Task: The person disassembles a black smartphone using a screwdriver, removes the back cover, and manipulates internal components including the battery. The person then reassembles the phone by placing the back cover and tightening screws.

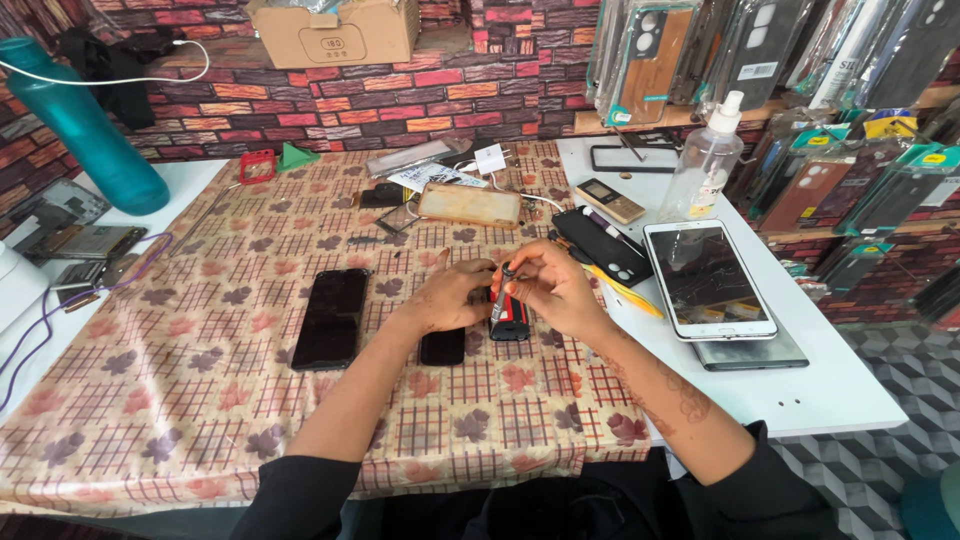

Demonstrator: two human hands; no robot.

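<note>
A small black-and-red device (512,318) is pinned on the counter (200,390), on the patterned cloth w/ brown leaf print, just in front of the body. The left hand (450,295) is laid over its left side, fingers curled down onto it, apparently to stop it sliding. A slim dark screwdriver w/ red band (500,292) is pinched in the right hand (555,290), the grip closed around the shaft, tip angled down onto the device's top, prob. so pressure goes straight into a screw.

A small black phone (442,346) is lying face up partly under the left wrist, touching the device's left edge or nearly so; can't tell which. A larger black phone (332,317) is set well left of it, flat. To the right, on the bare white part of the counter, a white-framed tablet w/ cracked glass (708,280) is stacked on a darker slab. A clear spray bottle (706,162) is stood behind it, near the hanging phone cases (760,50). A tall teal bottle (85,130) is at far left.
</note>
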